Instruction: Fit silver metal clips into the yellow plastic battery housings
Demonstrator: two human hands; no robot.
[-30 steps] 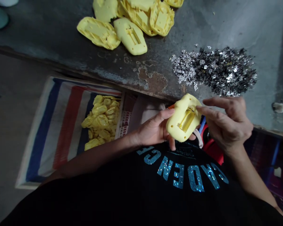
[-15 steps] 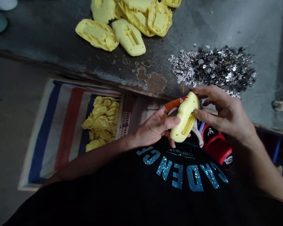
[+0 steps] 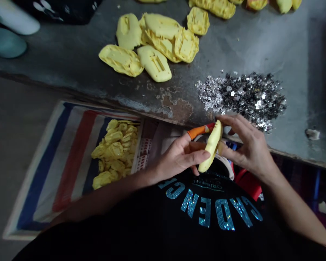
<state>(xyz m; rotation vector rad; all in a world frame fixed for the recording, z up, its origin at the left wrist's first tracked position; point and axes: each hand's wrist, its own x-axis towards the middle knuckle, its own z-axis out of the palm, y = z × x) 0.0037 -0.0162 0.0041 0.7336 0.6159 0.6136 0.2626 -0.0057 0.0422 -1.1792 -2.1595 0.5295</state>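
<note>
A yellow plastic casing half, tilted edge-on to me, is held in front of my chest. My left hand grips its lower part, the thumb on the near side and the other fingers behind; one finger wears an orange and red cover. My right hand pinches the upper right side, its thumb against the far face, which is turned out of sight. Whether a small part sits between those fingers is hidden. Just beyond, a heap of small shiny metal pieces lies on the worktable.
More yellow casing halves are piled on the table to the left. Below the table edge, a striped woven sack stands with several yellow pieces inside. Something red is under the table at right.
The casing has turned from showing its slotted face to nearly edge-on, with both hands still on it. The view has shifted, bringing more of the table's far side into sight.
</note>
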